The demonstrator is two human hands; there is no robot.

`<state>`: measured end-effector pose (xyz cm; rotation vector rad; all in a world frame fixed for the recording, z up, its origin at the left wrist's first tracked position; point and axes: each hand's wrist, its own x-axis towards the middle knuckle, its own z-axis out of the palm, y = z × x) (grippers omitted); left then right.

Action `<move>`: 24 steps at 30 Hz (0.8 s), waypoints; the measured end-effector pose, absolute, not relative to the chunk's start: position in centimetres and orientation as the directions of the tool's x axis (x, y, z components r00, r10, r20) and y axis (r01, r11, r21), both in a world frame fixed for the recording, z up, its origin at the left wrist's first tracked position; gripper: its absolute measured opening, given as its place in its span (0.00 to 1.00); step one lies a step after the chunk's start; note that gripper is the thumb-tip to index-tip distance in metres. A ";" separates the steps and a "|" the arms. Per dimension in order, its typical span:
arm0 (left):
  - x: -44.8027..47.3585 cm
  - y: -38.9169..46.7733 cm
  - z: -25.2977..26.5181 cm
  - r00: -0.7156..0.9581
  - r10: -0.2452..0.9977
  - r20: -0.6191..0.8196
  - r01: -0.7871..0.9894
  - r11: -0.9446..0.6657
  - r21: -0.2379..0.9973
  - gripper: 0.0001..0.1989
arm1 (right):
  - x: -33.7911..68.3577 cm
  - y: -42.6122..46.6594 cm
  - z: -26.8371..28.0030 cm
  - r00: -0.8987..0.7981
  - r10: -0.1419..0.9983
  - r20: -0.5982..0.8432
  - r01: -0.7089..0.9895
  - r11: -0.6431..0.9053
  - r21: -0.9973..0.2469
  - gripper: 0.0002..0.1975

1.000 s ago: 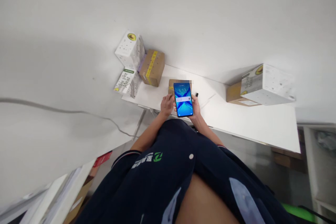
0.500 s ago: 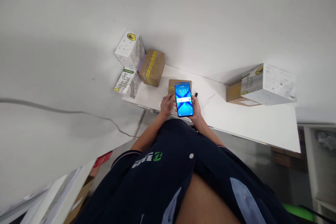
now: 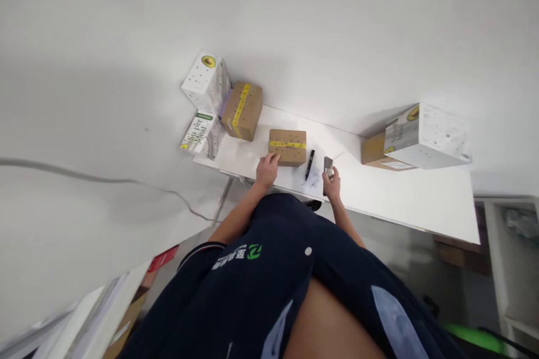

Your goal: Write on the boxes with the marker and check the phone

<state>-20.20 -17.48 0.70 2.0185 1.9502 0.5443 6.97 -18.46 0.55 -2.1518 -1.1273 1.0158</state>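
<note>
My right hand (image 3: 332,184) is closed around the phone (image 3: 327,164), which is turned so that its lit screen no longer shows. A small cardboard box (image 3: 287,155) with a yellow tape strip lies on the white table in front of me. The fingers of my left hand (image 3: 266,170) are at its near left corner, loosely extended and not wrapped around it. Between the box and my right hand lies a black marker pen (image 3: 310,165), beside a bluish smudge on the tabletop.
A taller taped carton (image 3: 245,112) stands at the left by two white avocado-print boxes (image 3: 206,81). To the right, another white box (image 3: 440,137) sits against a brown carton (image 3: 373,149). The white table (image 3: 404,196) runs along the wall. A cable (image 3: 122,180) crosses at the left.
The phone has moved right and turned in my right hand, uncovering the small box and the marker pen. My left hand has left the phone's side and is at the box's corner.
</note>
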 end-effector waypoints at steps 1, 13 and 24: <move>-20.2 -17.5 0.7 0.021 0.997 0.073 0.892 -0.051 0.449 0.20 | 7.5 -18.9 -0.3 0.420 0.824 -0.381 0.575 -0.566 -0.591 0.35; -20.4 -17.7 0.7 0.018 0.996 0.082 0.887 -0.054 0.458 0.19 | 8.6 -21.4 -4.3 0.476 0.818 -0.323 0.818 -0.546 -0.179 0.34; -19.8 -16.7 0.3 0.007 0.997 0.072 0.889 -0.039 0.455 0.16 | 0.9 -15.0 -0.1 0.036 0.896 -0.443 0.372 -0.424 -0.826 0.24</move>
